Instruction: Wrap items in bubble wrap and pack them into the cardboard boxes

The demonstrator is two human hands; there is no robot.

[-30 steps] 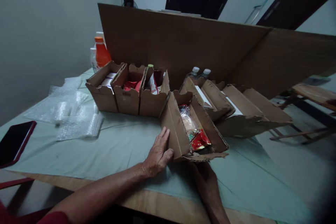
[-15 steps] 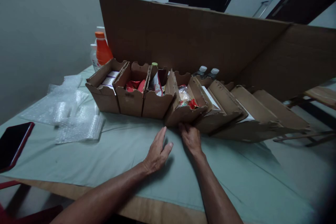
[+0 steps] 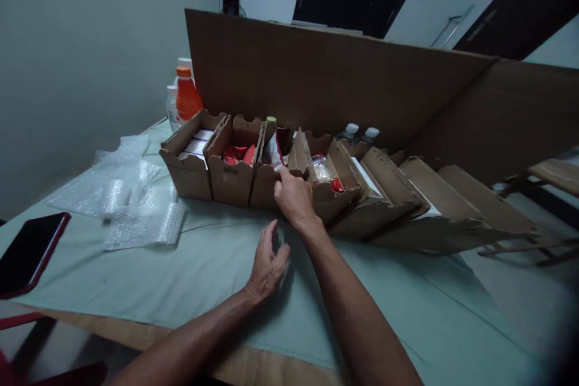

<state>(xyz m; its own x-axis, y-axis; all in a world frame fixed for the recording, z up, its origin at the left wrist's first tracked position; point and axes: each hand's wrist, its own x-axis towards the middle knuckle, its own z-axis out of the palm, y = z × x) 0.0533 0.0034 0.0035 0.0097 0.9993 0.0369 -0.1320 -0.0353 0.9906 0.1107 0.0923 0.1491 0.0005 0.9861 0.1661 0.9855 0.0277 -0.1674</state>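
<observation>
A row of small open cardboard boxes stands on the cloth-covered table. My right hand (image 3: 295,198) grips the front left corner of the fourth box (image 3: 332,193), which holds a clear snack bag and a red packet (image 3: 326,174). This box leans against the third box (image 3: 268,180). My left hand (image 3: 266,262) rests flat on the green cloth (image 3: 217,265) just in front of the boxes, fingers apart and holding nothing. Further boxes (image 3: 407,205) to the right lean over at an angle.
A large cardboard sheet (image 3: 344,84) stands behind the boxes. An orange bottle (image 3: 186,95) and clear bottles (image 3: 359,132) are at the back. Bubble wrap (image 3: 131,199) lies at the left, and a dark phone (image 3: 29,253) near the table's left front edge.
The fourth box went from lying tilted near me to standing in the row against the third box. My right hand moved up from the cloth onto its corner. My left hand let go and drew back.
</observation>
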